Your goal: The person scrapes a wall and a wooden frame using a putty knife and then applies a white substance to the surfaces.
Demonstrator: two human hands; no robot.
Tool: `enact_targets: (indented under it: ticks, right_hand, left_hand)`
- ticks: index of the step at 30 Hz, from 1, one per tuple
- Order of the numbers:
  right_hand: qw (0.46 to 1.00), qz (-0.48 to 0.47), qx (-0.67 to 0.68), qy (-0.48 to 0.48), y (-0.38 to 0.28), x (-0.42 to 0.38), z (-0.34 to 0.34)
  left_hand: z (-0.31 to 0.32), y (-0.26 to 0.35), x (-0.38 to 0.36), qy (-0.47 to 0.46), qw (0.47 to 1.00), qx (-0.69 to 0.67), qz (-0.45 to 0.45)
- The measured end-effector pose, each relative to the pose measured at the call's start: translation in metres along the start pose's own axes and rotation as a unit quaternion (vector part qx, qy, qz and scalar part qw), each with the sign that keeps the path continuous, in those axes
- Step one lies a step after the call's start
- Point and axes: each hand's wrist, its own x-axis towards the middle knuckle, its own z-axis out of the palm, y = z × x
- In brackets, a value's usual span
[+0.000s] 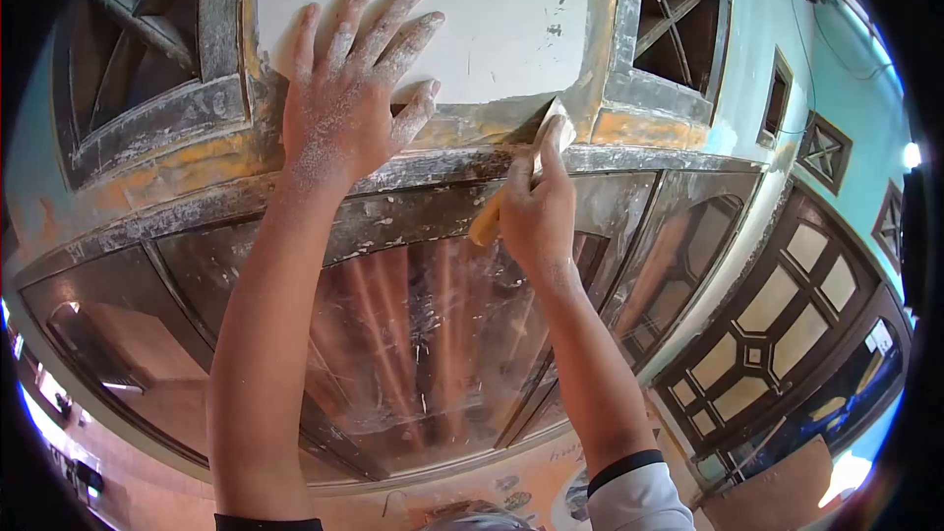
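My left hand [344, 98] lies flat with fingers spread against a white wall panel [492, 20]; white dust coats its skin. In my right hand [541, 199] is a putty knife [484, 224] with a yellowish handle, its blade tip touching the lower edge of the panel near the right corner. My fingers wrap the handle and one lies along the blade, hiding part of it. Below both hands runs a worn wooden ledge [393, 177] spotted with white and grey residue. Patches of orange-yellow filler [644, 130] show along the frame.
Openings with crossed bars flank the panel, one at left [147, 25] and one at right [674, 25]. Dusty glass windows [423, 334] stand beneath the ledge. A dark panelled door [772, 320] is at the right, beside a turquoise wall [855, 69].
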Motion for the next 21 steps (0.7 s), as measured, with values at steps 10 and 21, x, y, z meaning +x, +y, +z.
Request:
enact_targets:
  ticks: [10,21]
  right_hand:
    - [0.998,0.023,0.054,-0.01,-0.008,0.0,-0.004]
    - [0.996,0.071,0.058,-0.018,-0.021,0.003,-0.008]
  left_hand:
    - [0.001,0.001,0.0,0.008,1.0,-0.002,0.004]
    - [0.0,-0.001,0.0,-0.005,1.0,0.005,0.001]
